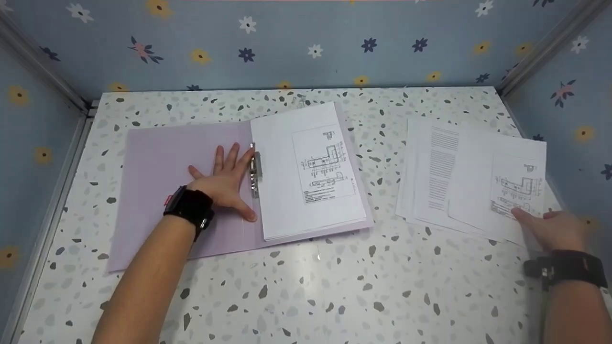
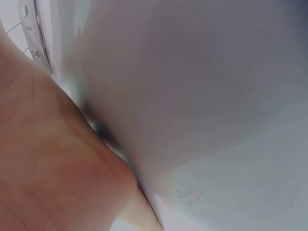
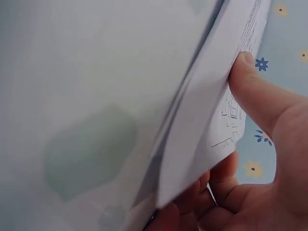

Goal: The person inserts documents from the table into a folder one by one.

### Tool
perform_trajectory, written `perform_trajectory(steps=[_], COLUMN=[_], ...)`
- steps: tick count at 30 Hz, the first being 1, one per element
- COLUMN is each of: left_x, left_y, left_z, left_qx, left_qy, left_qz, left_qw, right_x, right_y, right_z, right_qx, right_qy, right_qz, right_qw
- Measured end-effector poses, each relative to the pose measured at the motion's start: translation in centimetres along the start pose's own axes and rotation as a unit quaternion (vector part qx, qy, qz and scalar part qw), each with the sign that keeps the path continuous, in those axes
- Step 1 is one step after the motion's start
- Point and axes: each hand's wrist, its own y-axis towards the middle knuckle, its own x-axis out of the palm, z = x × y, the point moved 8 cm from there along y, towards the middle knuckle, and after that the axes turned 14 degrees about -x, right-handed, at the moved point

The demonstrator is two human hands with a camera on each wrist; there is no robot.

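Observation:
A lilac folder (image 1: pixel 148 186) lies spread on the speckled table, its right side bearing punched-style drawing sheets (image 1: pixel 282 191) beside a metal clip (image 1: pixel 254 179). My left hand (image 1: pixel 222 186) rests with fingers spread on the folder's left cover, its fingertips right at the clip. In the left wrist view, part of the metal clip (image 2: pixel 36 43) shows past the palm. At the right, my right hand (image 1: pixel 557 229) pinches the near right corner of the loose paper sheets (image 1: pixel 473 177), thumb on top. The right wrist view shows the fingers curled beneath the sheets (image 3: pixel 192 120), which bend upward.
Fanned pages with lines of text (image 1: pixel 442 167) lie under the held drawing on the right. Blue floral panels (image 1: pixel 306 28) enclose the table (image 1: pixel 315 286) at the back and both sides. Each wrist wears a dark band.

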Motion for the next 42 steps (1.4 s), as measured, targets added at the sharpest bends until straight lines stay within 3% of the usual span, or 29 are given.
perform_trajectory(steps=[9, 25, 33, 37, 40, 42], left_x=[0.0, -0.3, -0.2, 0.0, -0.1, -0.2], left_y=[-0.1, 0.0, 0.4, 0.6, 0.5, 0.2], left_z=[0.0, 0.1, 0.0, -0.3, -0.3, -0.2], left_qx=[0.001, 0.001, 0.000, -0.010, -0.010, -0.004], left_qy=[-0.003, -0.001, 0.001, 0.001, 0.003, 0.002], left_qz=[0.003, 0.004, -0.003, -0.011, -0.008, -0.004], left_qw=[1.0000, 1.0000, 1.0000, 0.9999, 0.9999, 1.0000], right_x=[-0.2, 0.1, -1.0, -2.1, -2.7, -2.8], right_y=[-0.3, -0.5, -1.1, -1.9, -2.5, -2.8], right_z=[-0.8, 0.2, 0.9, 0.1, -1.1, -2.2], right_qx=[-0.016, -0.005, 0.012, -0.003, -0.009, -0.017], right_qy=[-0.029, 0.016, 0.112, 0.151, 0.195, 0.246], right_qz=[-0.007, -0.018, -0.002, 0.042, 0.087, 0.116], right_qw=[0.999, 1.000, 0.994, 0.988, 0.977, 0.962])
